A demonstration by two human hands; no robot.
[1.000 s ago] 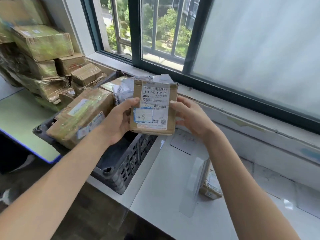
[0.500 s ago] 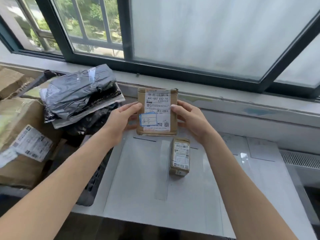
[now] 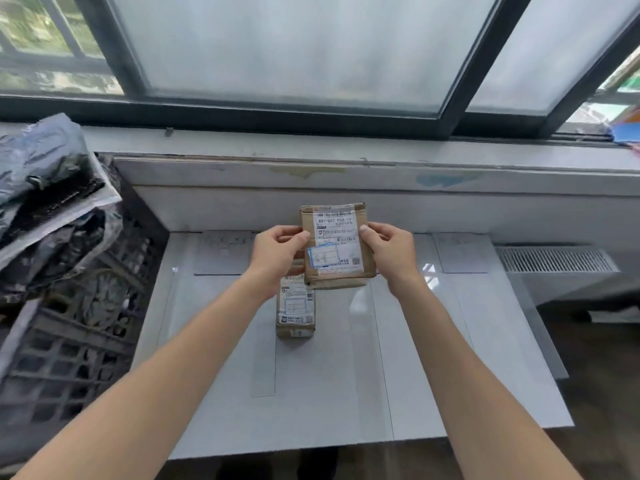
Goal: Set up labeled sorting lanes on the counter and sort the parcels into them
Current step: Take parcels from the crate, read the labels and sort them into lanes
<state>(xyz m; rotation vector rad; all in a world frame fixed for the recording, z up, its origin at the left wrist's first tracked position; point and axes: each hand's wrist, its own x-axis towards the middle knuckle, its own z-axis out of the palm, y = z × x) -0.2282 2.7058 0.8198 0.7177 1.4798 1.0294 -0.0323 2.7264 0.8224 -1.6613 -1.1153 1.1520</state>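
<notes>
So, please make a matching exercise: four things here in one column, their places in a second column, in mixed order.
1 larger parcel
2 small parcel
3 grey mailer bags
4 vent grille

a lying on the counter
b right of the counter
c held between the left hand and right hand
d piled on the crate

Pairs: 1-c, 2-a, 3-d, 4-b

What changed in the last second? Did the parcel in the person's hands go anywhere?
The white-labelled brown cardboard parcel was carried rightward, from above the dark plastic crate to over the white counter. The left hand and right hand kept their hold on its sides. The small brown box stayed lying on the counter.
</notes>
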